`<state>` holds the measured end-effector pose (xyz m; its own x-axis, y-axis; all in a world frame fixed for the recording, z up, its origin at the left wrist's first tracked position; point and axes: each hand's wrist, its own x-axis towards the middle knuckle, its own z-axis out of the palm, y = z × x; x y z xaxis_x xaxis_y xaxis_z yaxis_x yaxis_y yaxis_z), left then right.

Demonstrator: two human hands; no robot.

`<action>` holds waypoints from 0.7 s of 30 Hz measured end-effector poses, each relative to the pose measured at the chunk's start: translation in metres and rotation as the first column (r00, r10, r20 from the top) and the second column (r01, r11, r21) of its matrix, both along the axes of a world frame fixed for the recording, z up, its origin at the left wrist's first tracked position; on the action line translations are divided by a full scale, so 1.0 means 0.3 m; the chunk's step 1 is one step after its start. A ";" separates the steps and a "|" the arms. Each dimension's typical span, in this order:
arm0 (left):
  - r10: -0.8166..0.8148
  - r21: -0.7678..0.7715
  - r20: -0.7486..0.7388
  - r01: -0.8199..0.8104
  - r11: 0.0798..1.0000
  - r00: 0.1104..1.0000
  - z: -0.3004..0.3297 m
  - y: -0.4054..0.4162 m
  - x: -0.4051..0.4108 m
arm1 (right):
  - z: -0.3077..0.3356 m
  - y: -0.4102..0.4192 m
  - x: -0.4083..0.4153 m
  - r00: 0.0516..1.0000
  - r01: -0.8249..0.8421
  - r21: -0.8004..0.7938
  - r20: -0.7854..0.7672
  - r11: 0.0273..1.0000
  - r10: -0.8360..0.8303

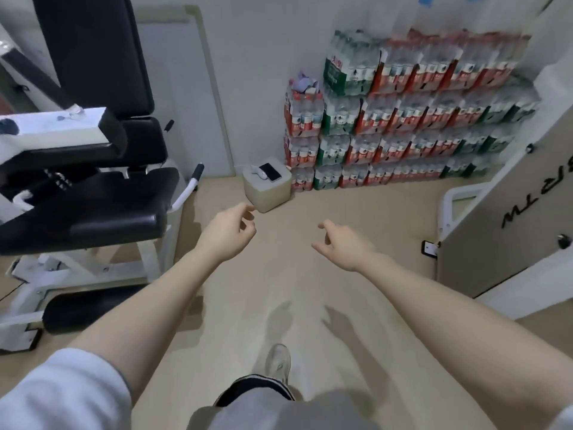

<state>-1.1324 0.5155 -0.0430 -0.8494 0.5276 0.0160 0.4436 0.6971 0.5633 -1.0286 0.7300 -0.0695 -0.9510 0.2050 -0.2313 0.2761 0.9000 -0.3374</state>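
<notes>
Both of my arms stretch forward over a beige floor. My left hand (231,229) hangs in the air with its fingers loosely curled and holds nothing. My right hand (339,243) is also in the air, fingers relaxed and slightly bent, empty. Ahead of my left hand, on the floor, stands a pale plastic jug (268,189) with a dark phone (270,172) lying on its top. My fingertips overlap the jug's lower corner in the view, though the jug is farther away. One of my shoes (278,363) shows below.
A black padded exercise machine (90,193) with a white frame fills the left side. Stacked packs of bottled water (403,119) line the back wall. A beige panel with black lettering (508,212) stands at the right, with a white rail (446,209) beside it.
</notes>
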 end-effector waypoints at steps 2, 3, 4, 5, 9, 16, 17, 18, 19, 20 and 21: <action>-0.049 -0.026 -0.001 0.049 0.998 0.999 0.019 0.104 -0.162 | 0.011 0.088 -0.134 0.999 0.025 -0.002 0.019 1.000 -0.025; -0.083 -0.046 -0.007 0.083 0.996 0.996 0.025 0.161 -0.236 | 0.016 0.134 -0.192 0.999 0.042 -0.002 0.018 0.999 -0.042; -0.116 -0.069 -0.010 0.115 0.991 0.993 0.029 0.220 -0.305 | 0.021 0.182 -0.243 0.998 0.064 -0.007 0.013 0.998 -0.064; -0.141 -0.088 -0.009 0.140 0.986 0.990 0.031 0.281 -0.366 | 0.023 0.233 -0.290 0.996 0.090 -0.015 0.010 0.996 -0.090; -0.245 -0.113 0.024 0.246 0.963 0.969 0.022 0.540 -0.563 | 0.015 0.468 -0.451 0.978 0.206 -0.030 -0.004 0.978 -0.207; -0.370 -0.077 -0.025 0.367 0.927 0.929 -0.031 1.080 -0.890 | -0.017 0.975 -0.716 0.933 0.356 -0.075 -0.035 0.932 -0.359; -0.378 -0.075 -0.021 0.376 0.924 0.926 -0.036 1.159 -0.935 | -0.021 1.055 -0.764 0.930 0.362 -0.080 -0.036 0.929 -0.366; -0.381 -0.077 -0.008 0.379 0.922 0.925 -0.039 1.233 -0.981 | -0.021 1.134 -0.814 0.927 0.368 -0.090 -0.034 0.925 -0.372; -0.374 -0.079 0.010 0.374 0.924 0.927 -0.039 1.301 -1.026 | -0.016 1.210 -0.866 0.927 0.369 -0.098 -0.029 0.924 -0.373; -0.362 -0.080 0.028 0.363 0.928 0.932 -0.037 1.363 -1.072 | -0.008 1.281 -0.918 0.929 0.365 -0.103 -0.018 0.925 -0.369; -0.348 -0.080 0.040 0.350 0.933 0.937 -0.034 1.421 -1.120 | 0.002 1.348 -0.970 0.933 0.356 -0.108 -0.006 0.928 -0.359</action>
